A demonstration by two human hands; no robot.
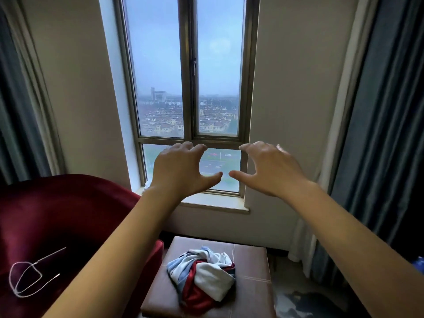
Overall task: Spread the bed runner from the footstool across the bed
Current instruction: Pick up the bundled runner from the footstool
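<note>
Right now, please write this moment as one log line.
left hand: open, raised | right hand: open, raised | runner: bunched on footstool, untouched

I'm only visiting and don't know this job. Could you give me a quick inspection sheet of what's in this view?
Surface: brown footstool with a stitched top, below the window.
Job's things: runner, crumpled in a heap on the footstool; no bed in view.
Clutter: blue thing at the right edge, too cut off to identify.
Hands: left hand and right hand are up in front of the window, fingers loosely curled, holding nothing.
Cables: white cord looped on the red chair.
Surroundings: window onto a city, curtains on both sides.
</note>
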